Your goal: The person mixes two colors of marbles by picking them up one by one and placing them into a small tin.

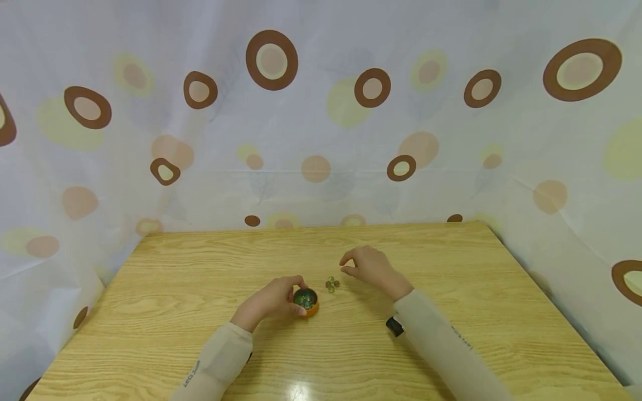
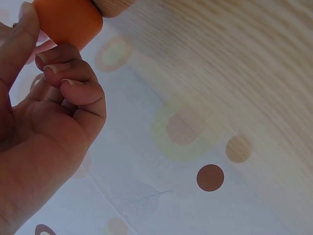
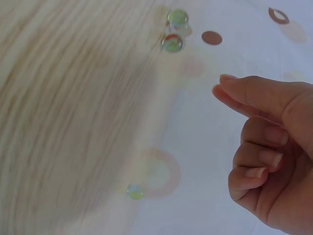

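My left hand (image 1: 273, 298) grips a small round bowl (image 1: 313, 311), orange outside and dark green inside, with thumb and index finger on its rim. Shiny greenish bits, like glass marbles, show in the bottom of the bowl. In the left wrist view its orange wall (image 2: 68, 22) is at the fingertips. Several clear glass marbles (image 1: 331, 289) lie close together on the table just right of the bowl. My right hand (image 1: 372, 267) is right of the marbles, thumb and index finger bent toward each other with nothing between them; in the right wrist view the other fingers (image 3: 257, 156) curl inward.
The wooden table (image 1: 200, 262) has a pale grain and reaches back to a white patterned cloth (image 1: 311, 122) that hangs behind it and along both sides. A dark device (image 1: 394, 326) sits at my right wrist.
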The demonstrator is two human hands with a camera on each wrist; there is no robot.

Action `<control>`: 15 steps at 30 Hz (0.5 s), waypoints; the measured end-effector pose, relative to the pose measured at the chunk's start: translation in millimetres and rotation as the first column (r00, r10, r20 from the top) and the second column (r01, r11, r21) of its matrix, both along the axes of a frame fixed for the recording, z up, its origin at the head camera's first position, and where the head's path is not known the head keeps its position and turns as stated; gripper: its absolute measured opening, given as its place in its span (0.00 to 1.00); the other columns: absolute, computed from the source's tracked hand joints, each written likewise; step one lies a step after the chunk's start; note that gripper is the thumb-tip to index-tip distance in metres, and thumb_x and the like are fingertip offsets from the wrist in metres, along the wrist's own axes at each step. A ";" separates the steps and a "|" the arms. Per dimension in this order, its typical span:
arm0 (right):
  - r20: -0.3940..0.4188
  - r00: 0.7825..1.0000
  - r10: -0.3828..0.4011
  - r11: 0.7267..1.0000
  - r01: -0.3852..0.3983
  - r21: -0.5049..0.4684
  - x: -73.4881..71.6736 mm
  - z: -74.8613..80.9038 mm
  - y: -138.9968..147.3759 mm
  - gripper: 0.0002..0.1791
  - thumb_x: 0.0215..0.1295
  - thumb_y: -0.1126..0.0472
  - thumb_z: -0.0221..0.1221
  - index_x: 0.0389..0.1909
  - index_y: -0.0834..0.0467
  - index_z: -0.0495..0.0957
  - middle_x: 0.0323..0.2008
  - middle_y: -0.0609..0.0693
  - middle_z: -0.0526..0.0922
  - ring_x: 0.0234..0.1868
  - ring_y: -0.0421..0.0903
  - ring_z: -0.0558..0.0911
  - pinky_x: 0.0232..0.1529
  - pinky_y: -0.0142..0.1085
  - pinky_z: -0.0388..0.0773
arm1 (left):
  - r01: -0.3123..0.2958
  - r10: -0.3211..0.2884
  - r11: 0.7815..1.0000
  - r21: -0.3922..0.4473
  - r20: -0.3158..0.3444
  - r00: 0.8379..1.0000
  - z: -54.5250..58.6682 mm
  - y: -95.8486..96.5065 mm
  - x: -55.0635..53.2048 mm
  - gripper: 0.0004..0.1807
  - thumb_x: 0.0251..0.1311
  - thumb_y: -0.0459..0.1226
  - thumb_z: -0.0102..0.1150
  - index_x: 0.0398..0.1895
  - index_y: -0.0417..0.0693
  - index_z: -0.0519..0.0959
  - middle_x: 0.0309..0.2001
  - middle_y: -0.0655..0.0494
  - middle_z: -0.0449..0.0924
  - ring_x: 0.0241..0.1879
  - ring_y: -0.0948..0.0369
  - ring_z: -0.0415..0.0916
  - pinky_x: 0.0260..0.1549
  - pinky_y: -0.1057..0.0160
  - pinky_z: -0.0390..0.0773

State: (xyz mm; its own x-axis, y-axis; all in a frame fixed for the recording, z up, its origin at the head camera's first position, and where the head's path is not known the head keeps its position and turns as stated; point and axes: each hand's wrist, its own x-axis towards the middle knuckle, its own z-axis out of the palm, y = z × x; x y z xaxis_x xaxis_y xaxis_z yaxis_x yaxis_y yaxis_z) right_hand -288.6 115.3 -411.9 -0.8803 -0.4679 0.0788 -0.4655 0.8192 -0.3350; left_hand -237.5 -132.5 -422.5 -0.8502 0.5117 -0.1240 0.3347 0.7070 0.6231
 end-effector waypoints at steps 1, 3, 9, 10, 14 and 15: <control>0.008 1.000 -0.012 1.000 0.012 0.001 -2.5 -0.6 3.1 0.11 0.64 0.57 0.63 0.44 0.55 0.85 0.36 0.49 0.84 0.22 0.38 0.72 0.22 0.33 0.68 | 0.001 -0.001 1.000 0.001 -0.001 1.000 -0.1 0.0 0.2 0.23 0.53 0.36 0.70 0.51 0.41 0.74 0.23 0.55 0.68 0.23 0.61 0.62 0.25 0.64 0.64; 0.014 1.000 -0.021 1.000 0.021 0.002 -6.5 -1.2 9.8 0.11 0.64 0.58 0.63 0.45 0.56 0.84 0.33 0.48 0.83 0.22 0.39 0.72 0.22 0.33 0.68 | 0.004 -0.004 1.000 0.002 -0.004 1.000 -0.2 0.1 0.5 0.23 0.52 0.36 0.71 0.51 0.41 0.74 0.23 0.55 0.68 0.23 0.61 0.62 0.24 0.64 0.64; 0.013 0.998 -0.059 0.998 0.060 -0.026 -17.6 -0.1 33.3 0.10 0.65 0.60 0.62 0.44 0.59 0.84 0.30 0.49 0.81 0.21 0.41 0.70 0.22 0.34 0.66 | 0.008 -0.008 1.000 0.005 -0.010 1.000 -0.2 0.3 -0.6 0.22 0.53 0.36 0.70 0.51 0.42 0.75 0.22 0.55 0.67 0.22 0.61 0.61 0.24 0.65 0.63; 0.017 0.997 -0.071 0.997 0.071 -0.030 -20.0 -0.3 37.6 0.10 0.65 0.60 0.61 0.44 0.59 0.84 0.32 0.51 0.82 0.21 0.41 0.71 0.22 0.34 0.67 | 0.010 -0.009 1.000 0.005 -0.011 1.000 -0.4 0.2 -0.8 0.22 0.53 0.36 0.70 0.51 0.42 0.74 0.22 0.55 0.67 0.22 0.61 0.61 0.24 0.65 0.63; 0.022 0.993 -0.112 0.993 0.113 -0.021 -30.5 -2.2 55.6 0.10 0.66 0.61 0.61 0.44 0.60 0.84 0.42 0.56 0.83 0.26 0.43 0.77 0.27 0.37 0.73 | 0.011 -0.011 1.000 0.006 -0.008 1.000 -0.9 -0.2 -1.4 0.22 0.53 0.36 0.70 0.51 0.42 0.74 0.22 0.55 0.68 0.22 0.61 0.62 0.24 0.64 0.63; 0.026 0.992 -0.122 0.992 0.122 -0.018 -33.1 -3.1 59.8 0.11 0.66 0.61 0.61 0.45 0.60 0.84 0.43 0.57 0.83 0.27 0.44 0.78 0.27 0.38 0.74 | 0.013 -0.013 1.000 0.007 -0.009 1.000 -1.0 -0.3 -1.3 0.22 0.53 0.35 0.71 0.50 0.42 0.74 0.23 0.55 0.68 0.22 0.61 0.62 0.24 0.64 0.63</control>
